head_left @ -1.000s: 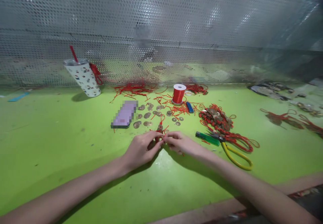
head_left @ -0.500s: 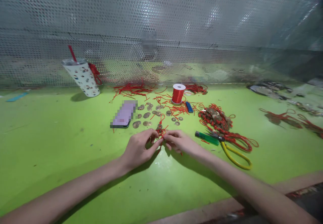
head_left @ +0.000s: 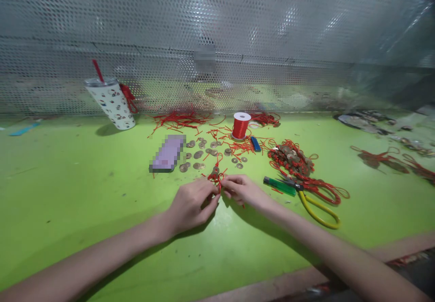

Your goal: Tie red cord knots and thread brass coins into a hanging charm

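Between my hands is a red cord (head_left: 220, 182) with a loop at its far end and a coin (head_left: 215, 172) threaded on it. My left hand (head_left: 195, 202) pinches the cord from the left, thumb and fingers together. From the right, my right hand (head_left: 239, 188) holds the cord between thumb and forefinger. The fingers partly hide the knotted part. Just beyond the hands lie several loose brass coins (head_left: 198, 155) with holes. To the right sit a green lighter (head_left: 280, 186) and scissors (head_left: 306, 197) with red and yellow handles.
A purple phone (head_left: 168, 153) lies left of the coins, and a white patterned tumbler (head_left: 112, 104) stands behind it. A red cord spool (head_left: 241, 127), a blue lighter (head_left: 255, 144) and cord scraps are at the back. A heap of corded coins (head_left: 292, 157) lies right. Perforated metal sheet (head_left: 217, 30) closes the back.
My left hand has moved slightly down, its fingers drawing in on the cord. My right hand stays almost in place, still pinching. The other things lie as before.
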### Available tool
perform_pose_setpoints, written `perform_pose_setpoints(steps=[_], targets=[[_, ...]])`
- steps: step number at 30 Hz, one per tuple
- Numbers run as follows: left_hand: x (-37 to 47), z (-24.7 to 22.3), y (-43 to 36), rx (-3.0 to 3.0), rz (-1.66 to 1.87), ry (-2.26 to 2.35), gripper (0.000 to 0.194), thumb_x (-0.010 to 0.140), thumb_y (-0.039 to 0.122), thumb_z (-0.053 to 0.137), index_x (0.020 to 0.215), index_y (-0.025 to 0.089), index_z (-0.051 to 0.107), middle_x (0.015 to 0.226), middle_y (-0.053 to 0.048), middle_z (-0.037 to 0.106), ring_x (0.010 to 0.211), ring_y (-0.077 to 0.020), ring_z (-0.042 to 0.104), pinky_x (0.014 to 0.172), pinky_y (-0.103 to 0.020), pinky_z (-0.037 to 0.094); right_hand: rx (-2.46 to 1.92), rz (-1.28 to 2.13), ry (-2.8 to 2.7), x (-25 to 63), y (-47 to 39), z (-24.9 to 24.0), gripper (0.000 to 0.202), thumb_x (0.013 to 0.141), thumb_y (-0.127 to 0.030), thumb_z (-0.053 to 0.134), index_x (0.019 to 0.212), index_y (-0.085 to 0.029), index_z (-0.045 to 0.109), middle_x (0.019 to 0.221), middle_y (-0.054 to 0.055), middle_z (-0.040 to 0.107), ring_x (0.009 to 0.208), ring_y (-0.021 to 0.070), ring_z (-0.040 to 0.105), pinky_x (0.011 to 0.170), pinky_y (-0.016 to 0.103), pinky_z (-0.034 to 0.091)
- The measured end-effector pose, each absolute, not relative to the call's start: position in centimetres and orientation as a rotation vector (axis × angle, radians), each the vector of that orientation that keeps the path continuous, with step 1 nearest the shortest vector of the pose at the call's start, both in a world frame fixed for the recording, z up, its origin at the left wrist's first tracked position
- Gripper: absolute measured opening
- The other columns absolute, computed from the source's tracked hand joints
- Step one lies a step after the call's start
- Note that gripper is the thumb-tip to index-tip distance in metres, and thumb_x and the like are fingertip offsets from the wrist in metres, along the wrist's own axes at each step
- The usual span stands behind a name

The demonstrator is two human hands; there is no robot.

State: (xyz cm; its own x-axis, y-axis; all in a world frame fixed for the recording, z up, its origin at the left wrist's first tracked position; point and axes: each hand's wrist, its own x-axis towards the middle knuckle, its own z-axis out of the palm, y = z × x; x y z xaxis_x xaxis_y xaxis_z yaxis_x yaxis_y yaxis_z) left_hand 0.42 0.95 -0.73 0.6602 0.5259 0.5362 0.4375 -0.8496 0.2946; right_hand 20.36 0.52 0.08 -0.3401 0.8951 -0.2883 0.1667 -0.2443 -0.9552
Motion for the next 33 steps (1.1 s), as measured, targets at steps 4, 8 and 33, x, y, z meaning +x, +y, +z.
perform_pose_setpoints(steps=[4, 8, 33], targets=[[0.7, -0.9, 0.6, 2.907, 0.825, 0.576, 0.017, 0.098, 0.017, 0.046, 0.088, 0.018, 0.060, 0.076, -0.006, 0.068, 0.066, -0.0172, 0.061, 0.060, -0.029, 0.047, -1.274, 1.658, -1.279, 20.3, 0.6, -0.2, 0.031, 0.087, -0.046, 0.063, 0.076, -0.017, 0.060, 0.051, -0.009, 0.033, 0.043, 0.0065, 0.023, 0.042, 0.024, 0.014], [0.8, -1.6, 0.6, 2.939, 0.831, 0.582, 0.019, 0.100, 0.019, 0.045, 0.090, 0.018, 0.060, 0.075, -0.005, 0.069, 0.063, -0.0169, 0.063, 0.059, -0.028, 0.049, -1.283, 1.738, -1.244, 20.2, 0.6, 0.2, 0.031, 0.085, -0.047, 0.066, 0.077, -0.017, 0.060, 0.050, -0.011, 0.029, 0.042, 0.0056, 0.018, 0.041, 0.025, 0.009], [1.3, -0.2, 1.4, 1.528, 0.677, 1.010, 0.018, 0.095, 0.034, 0.052, 0.106, 0.021, 0.046, 0.082, 0.000, 0.068, 0.037, -0.0060, 0.042, 0.036, -0.021, 0.030, -1.137, 1.754, -1.204, 20.1, 0.6, -0.6, 0.028, 0.092, -0.038, 0.062, 0.075, -0.016, 0.059, 0.065, -0.001, 0.054, 0.049, 0.0077, 0.045, 0.050, 0.025, 0.034]])
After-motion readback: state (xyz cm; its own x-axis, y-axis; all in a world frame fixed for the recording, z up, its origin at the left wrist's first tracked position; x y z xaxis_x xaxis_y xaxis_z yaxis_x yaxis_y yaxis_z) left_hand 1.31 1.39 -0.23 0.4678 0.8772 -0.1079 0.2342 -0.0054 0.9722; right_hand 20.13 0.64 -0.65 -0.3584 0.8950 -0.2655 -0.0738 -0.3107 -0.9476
